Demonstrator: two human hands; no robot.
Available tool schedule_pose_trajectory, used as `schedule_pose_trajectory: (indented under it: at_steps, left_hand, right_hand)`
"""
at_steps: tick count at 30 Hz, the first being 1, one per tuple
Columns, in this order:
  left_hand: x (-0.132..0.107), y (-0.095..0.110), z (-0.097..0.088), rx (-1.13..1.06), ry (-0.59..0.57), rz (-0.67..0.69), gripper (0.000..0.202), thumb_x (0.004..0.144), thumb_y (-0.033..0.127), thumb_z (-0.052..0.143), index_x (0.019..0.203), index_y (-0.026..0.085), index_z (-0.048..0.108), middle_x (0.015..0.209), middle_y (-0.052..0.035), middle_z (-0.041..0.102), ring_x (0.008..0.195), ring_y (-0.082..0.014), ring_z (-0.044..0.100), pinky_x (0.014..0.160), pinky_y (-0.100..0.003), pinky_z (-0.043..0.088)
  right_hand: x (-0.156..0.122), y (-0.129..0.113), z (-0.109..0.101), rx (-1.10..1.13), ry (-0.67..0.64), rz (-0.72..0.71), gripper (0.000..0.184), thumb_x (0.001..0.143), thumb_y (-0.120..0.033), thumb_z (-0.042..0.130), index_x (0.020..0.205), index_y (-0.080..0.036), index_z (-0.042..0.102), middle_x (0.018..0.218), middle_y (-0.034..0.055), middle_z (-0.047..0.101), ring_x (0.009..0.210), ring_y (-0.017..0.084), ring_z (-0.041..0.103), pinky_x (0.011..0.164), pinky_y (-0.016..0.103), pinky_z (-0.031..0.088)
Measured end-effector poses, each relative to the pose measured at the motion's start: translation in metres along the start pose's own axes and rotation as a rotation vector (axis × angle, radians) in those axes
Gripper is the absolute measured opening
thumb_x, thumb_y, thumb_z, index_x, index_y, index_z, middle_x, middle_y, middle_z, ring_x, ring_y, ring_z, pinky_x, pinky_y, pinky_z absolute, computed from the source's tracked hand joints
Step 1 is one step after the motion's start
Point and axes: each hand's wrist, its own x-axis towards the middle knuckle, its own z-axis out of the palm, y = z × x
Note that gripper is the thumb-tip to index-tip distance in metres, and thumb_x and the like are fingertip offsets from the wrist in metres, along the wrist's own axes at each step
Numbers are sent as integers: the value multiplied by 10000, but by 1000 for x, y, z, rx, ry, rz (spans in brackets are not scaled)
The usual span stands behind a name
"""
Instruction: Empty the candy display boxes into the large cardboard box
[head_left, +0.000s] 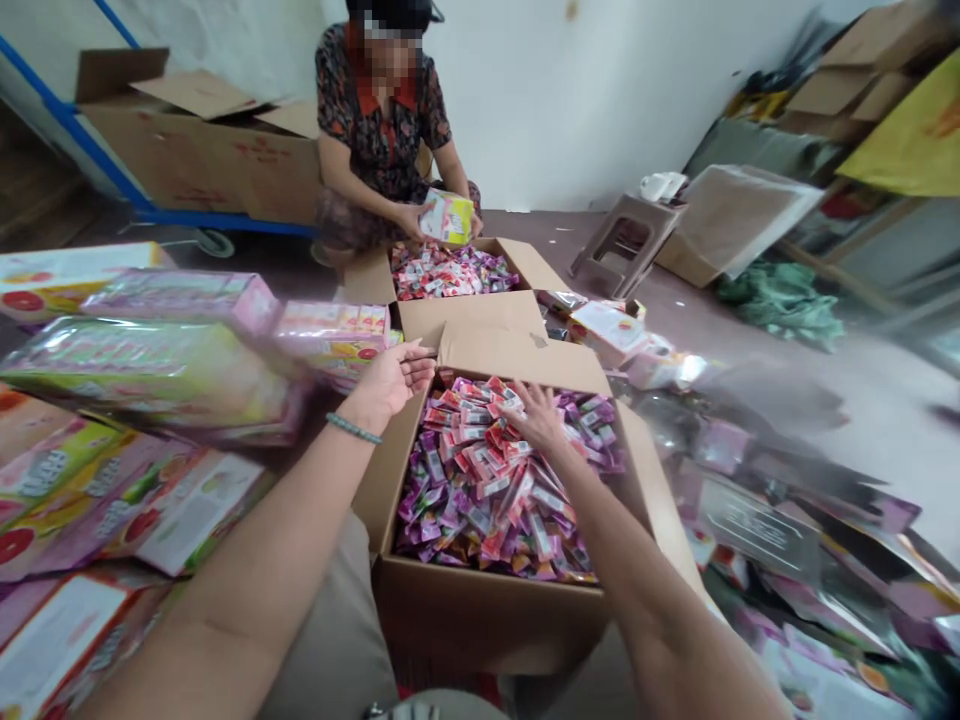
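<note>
Between my knees stands an open cardboard box, filled with small pink and purple sachets. My right hand reaches over the far part of the heap with its fingers spread, touching or just above the sachets; nothing shows in its grip. At the box's far left corner is my left hand, palm partly turned up and fingers stretched out beside the cardboard flap. No object is visible in it. A beaded bracelet circles that wrist.
Across from me a person holds a small carton over a second box of sachets. Printed cartons are stacked at my left. Opened packaging litters the floor at right. A stool and a blue trolley stand farther back.
</note>
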Motion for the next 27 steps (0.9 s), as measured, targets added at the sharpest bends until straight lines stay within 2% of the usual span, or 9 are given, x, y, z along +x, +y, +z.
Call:
schedule_pose_trajectory:
  at_steps: [3, 6, 11, 14, 16, 18, 21, 24, 27]
  left_hand:
    - [0, 9, -12, -81, 46, 24, 152, 904, 171, 584, 762, 134, 624, 589, -45, 658, 492, -109, 613, 506, -182, 478]
    - [-2, 32, -38, -199, 45, 150, 69, 876, 153, 596, 831, 125, 641, 626, -30, 659, 545, -108, 625, 545, -187, 504]
    - [1, 84, -102, -224, 87, 423, 246, 903, 259, 597, 1104, 137, 668, 779, -34, 687, 789, -181, 715, 700, -261, 569]
    - [24, 88, -133, -60, 124, 439, 245, 895, 315, 612, 1036, 128, 683, 764, -40, 685, 745, -173, 697, 687, -261, 553]
    - [52, 67, -151, 225, 141, 360, 235, 866, 361, 659, 911, 134, 694, 721, -53, 686, 643, -156, 657, 615, -245, 516]
    - [86, 32, -173, 602, 218, 198, 245, 859, 398, 679, 805, 159, 687, 703, -77, 698, 601, -162, 645, 564, -243, 479]
    - [139, -30, -212, 984, 397, -43, 198, 819, 370, 728, 771, 182, 690, 752, -140, 733, 809, -279, 729, 666, -306, 525]
    - [185, -80, -248, 1136, 484, -151, 293, 765, 338, 769, 919, 92, 726, 1000, -299, 737, 1143, -455, 671, 893, -464, 528]
    - [219, -117, -270, 1234, 464, -193, 525, 805, 403, 725, 1137, -2, 678, 1258, -422, 615, 1287, -519, 571, 994, -565, 471]
  right_hand:
    - [-3, -49, 65, -74, -150, -109, 630, 1003, -659, 462, 1579, -421, 372, 1665, 48, 315, 1457, 379, 337, 1128, 595, 356]
    - [-32, -73, 106, -117, -113, -210, 631, 963, -747, 446, 1491, -406, 511, 1612, 71, 390, 1424, 428, 339, 1069, 644, 372]
    - [-60, -80, 127, -173, -121, -388, 662, 977, -743, 412, 1479, -333, 544, 1543, 124, 457, 1430, 447, 299, 1063, 645, 331]
    - [-46, -86, 132, -205, -151, -399, 675, 979, -748, 389, 1458, -308, 568, 1480, 144, 501, 1373, 427, 367, 1058, 636, 329]
    - [-34, -91, 137, -219, -148, -382, 664, 985, -746, 371, 1400, -289, 617, 1384, 150, 557, 1300, 402, 434, 1049, 620, 341]
    - [-24, -94, 143, -235, -133, -360, 647, 989, -737, 375, 1340, -270, 654, 1299, 149, 593, 1248, 387, 469, 1046, 613, 344]
    - [-16, -93, 152, -258, -119, -352, 625, 981, -727, 417, 1316, -262, 666, 1270, 149, 603, 1225, 387, 480, 1051, 619, 335]
    - [-12, -88, 159, -278, -135, -354, 610, 970, -723, 452, 1321, -273, 666, 1270, 151, 603, 1231, 398, 475, 1048, 623, 338]
    - [-8, -85, 162, -300, -162, -350, 610, 961, -718, 471, 1331, -273, 664, 1270, 161, 602, 1235, 415, 471, 1044, 635, 342]
